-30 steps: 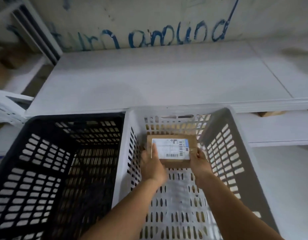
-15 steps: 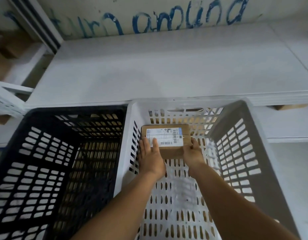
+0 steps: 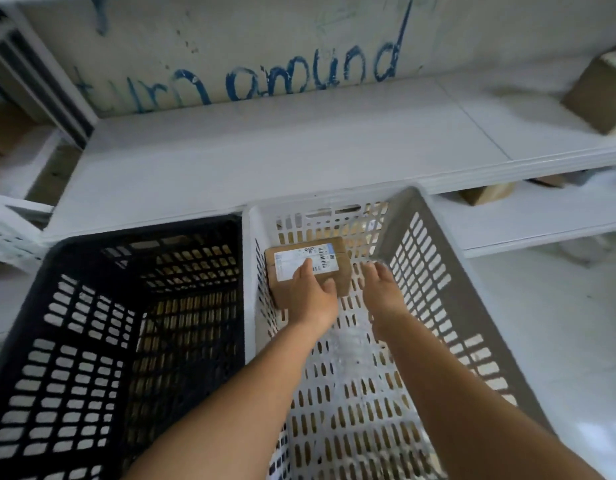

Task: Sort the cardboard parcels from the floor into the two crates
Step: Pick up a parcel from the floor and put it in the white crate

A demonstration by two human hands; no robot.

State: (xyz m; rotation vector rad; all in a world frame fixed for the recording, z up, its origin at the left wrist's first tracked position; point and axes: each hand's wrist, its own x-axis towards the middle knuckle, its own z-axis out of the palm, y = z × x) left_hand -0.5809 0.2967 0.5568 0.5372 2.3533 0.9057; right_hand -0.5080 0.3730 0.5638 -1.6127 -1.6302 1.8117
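A small brown cardboard parcel (image 3: 338, 268) with a white shipping label lies in the far left corner of the white crate (image 3: 434, 251). My left hand (image 3: 311, 296) rests on top of the parcel, fingers straight over the label and thumb at its near edge. My right hand (image 3: 381, 289) hovers just right of the parcel with fingers spread, touching nothing. A black crate (image 3: 92, 258) stands beside the white one on its left, and I see nothing inside it.
A white shelf board (image 3: 282, 157) runs behind both crates under a wall with blue writing. A cardboard box (image 3: 597, 95) sits at the shelf's far right. More brown parcels (image 3: 486, 194) lie on the lower shelf to the right.
The parcel has gone down into the white crate's far left corner. My right hand has let go of it and moved off to the right; my left hand now lies on top.
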